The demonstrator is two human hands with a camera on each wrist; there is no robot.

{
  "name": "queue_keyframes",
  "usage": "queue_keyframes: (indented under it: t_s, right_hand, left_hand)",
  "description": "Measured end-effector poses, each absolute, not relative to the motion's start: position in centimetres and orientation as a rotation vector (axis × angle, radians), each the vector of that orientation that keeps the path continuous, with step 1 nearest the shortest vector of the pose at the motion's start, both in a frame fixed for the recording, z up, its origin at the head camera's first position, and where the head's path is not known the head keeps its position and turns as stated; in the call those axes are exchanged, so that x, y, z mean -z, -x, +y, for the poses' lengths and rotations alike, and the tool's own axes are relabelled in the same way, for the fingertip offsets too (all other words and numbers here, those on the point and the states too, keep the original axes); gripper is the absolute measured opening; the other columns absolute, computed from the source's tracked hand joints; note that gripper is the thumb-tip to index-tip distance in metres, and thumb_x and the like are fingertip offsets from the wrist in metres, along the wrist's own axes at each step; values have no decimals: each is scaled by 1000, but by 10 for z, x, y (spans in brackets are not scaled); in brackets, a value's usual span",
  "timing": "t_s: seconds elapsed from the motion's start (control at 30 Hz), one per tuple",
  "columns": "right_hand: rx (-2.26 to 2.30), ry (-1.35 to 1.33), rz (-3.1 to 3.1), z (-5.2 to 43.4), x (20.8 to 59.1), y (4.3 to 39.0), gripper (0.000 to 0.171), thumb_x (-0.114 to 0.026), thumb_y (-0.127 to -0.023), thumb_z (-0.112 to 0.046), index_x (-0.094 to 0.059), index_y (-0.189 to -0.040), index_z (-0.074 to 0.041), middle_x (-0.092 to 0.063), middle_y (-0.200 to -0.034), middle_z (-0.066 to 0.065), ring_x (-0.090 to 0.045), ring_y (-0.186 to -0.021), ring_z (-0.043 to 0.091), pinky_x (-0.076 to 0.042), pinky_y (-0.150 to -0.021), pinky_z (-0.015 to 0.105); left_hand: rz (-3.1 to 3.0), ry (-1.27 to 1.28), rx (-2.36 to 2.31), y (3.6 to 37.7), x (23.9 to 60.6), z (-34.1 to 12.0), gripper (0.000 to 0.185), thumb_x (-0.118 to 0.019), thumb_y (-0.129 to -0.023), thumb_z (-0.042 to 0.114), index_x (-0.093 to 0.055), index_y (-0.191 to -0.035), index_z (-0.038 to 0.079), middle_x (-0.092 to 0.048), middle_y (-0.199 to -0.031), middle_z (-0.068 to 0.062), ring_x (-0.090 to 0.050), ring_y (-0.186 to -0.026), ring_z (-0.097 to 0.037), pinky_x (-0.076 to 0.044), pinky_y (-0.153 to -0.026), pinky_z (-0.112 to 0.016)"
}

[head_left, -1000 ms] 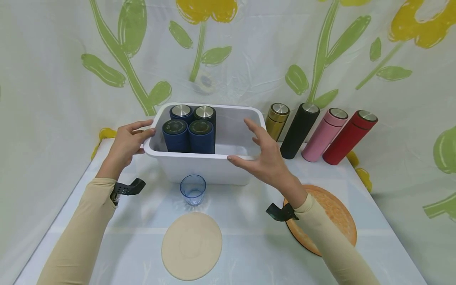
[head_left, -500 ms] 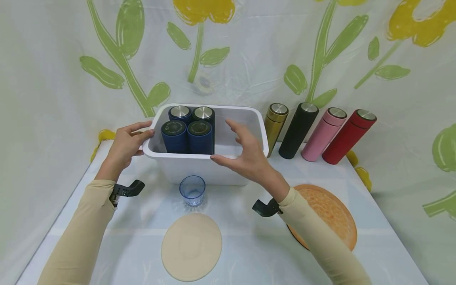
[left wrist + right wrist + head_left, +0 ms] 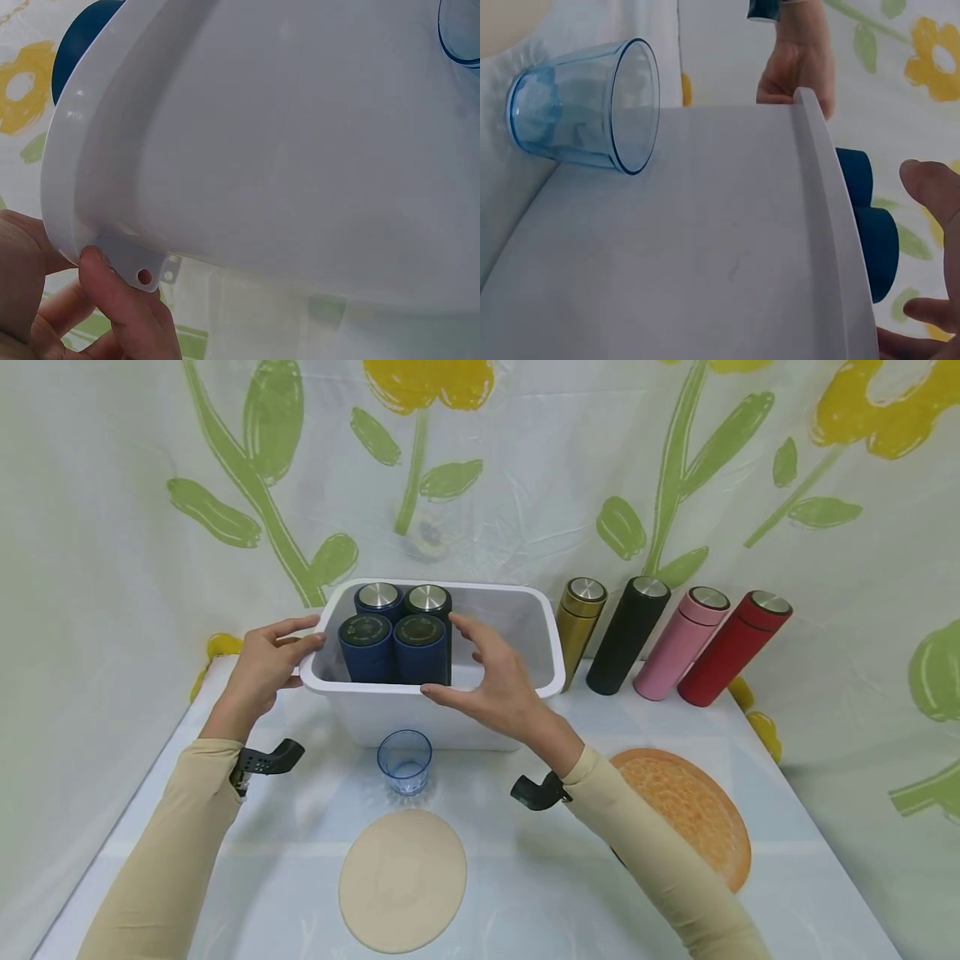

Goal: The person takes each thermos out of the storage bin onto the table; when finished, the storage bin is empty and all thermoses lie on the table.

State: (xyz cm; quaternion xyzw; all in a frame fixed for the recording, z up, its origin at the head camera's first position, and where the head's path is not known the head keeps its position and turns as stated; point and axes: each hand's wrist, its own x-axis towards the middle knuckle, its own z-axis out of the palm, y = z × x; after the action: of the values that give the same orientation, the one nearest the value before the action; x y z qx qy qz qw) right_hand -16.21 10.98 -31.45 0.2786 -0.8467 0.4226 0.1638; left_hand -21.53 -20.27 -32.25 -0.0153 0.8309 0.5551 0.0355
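Note:
A white plastic bin [image 3: 557,643] stands at the back of the table with several navy flasks [image 3: 420,647] upright in its left half. My left hand [image 3: 300,643] grips the bin's left rim corner; in the left wrist view its fingers [image 3: 127,307] curl under the rim tab of the bin [image 3: 300,150]. My right hand [image 3: 468,664] hovers with spread fingers over the front rim, right beside the navy flasks, and holds nothing. The right wrist view shows its thumb [image 3: 934,195] near the flasks [image 3: 870,225] behind the bin's rim [image 3: 832,225].
A blue glass [image 3: 405,762] stands just in front of the bin. A beige round mat [image 3: 402,878] and an orange one [image 3: 686,802] lie nearer me. Gold [image 3: 581,618], black [image 3: 628,635], pink [image 3: 681,643] and red [image 3: 735,647] flasks lean against the flowered backdrop on the right.
My right hand has moved left from the bin's right end to the navy flasks. The left hand and the bin have stayed put.

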Motion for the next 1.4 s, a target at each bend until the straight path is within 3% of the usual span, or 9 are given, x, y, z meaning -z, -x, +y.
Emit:
queue_keyframes:
  t_s: [0.53, 0.8, 1.07, 1.27, 1.4]
  right_hand:
    - [-1181, -775, -2459, 89, 310, 173, 81, -85, -82, -29, -45, -146, -2, -51, -142, 11, -50, -127, 20, -52, -90, 27]
    - [-1139, -725, -2445, 80, 307, 181, 71, -84, -83, -28, -51, -140, -1, -56, -133, 12, -56, -112, 19, -52, -80, 24]
    - [-1120, -665, -2452, 77, 308, 185, 67, -86, -80, -28, -56, -134, -2, -57, -125, 12, -54, -110, 20, -47, -89, 29]
    - [-1161, -646, -2500, 78, 307, 183, 68, -88, -77, -29, -57, -134, -7, -53, -120, 10, -52, -104, 19, -47, -82, 29]
    - [-1163, -665, -2551, 78, 304, 184, 68, -87, -77, -29, -55, -134, -9, -55, -124, 8, -53, -109, 18, -47, -89, 30]
  left_hand:
    - [2550, 37, -1710, 215, 324, -204, 58, -59, -101, 36, -43, -153, 16, -51, -144, -21, -60, -105, -25, -56, -70, -24]
    - [2550, 42, -1702, 217, 324, -204, 58, -59, -102, 36, -42, -154, 18, -50, -146, -21, -57, -112, -30, -56, -70, -23]
    - [2554, 49, -1701, 216, 323, -204, 57, -59, -102, 36, -43, -153, 16, -51, -145, -22, -58, -110, -28, -56, -70, -24]
    - [2557, 57, -1699, 216, 322, -203, 57, -59, -101, 36, -44, -153, 16, -51, -144, -22, -57, -109, -31, -56, -69, -24]
    - [2557, 60, -1697, 216, 322, -204, 57, -59, -102, 35, -44, -153, 16, -51, -144, -21, -58, -109, -30, -56, -70, -25]
